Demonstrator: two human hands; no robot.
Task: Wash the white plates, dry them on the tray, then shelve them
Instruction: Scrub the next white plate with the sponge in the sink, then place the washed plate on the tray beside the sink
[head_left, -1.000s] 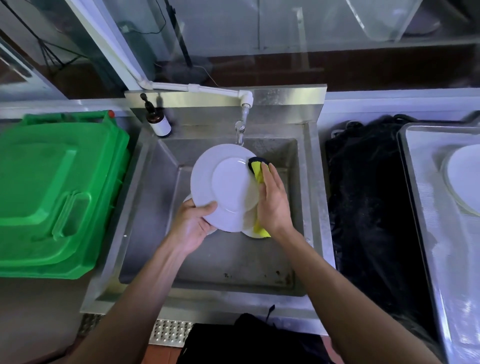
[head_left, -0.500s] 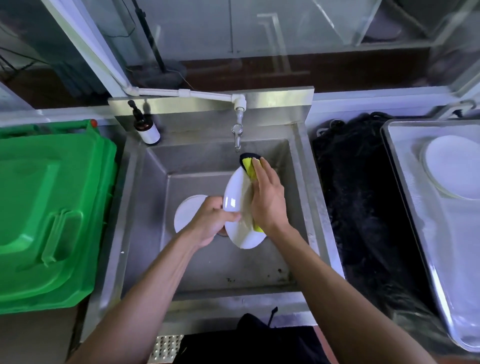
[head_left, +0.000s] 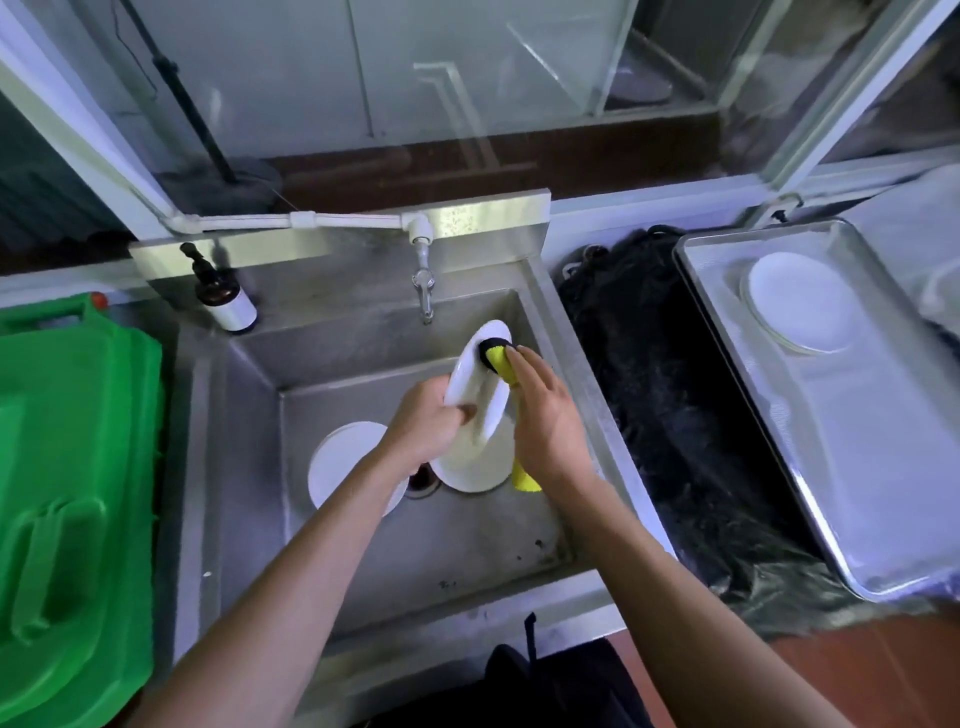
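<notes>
You are holding a white plate tilted on edge over the sink, under the tap. Your left hand is gripping its lower rim, fingers curled round it. Your right hand is pressing a yellow sponge against the plate's right face, fingers lying nearly straight along it. Two more plates are lying in the basin: one left of your left wrist, another below the held plate. A washed plate is resting on the metal tray well to your right.
</notes>
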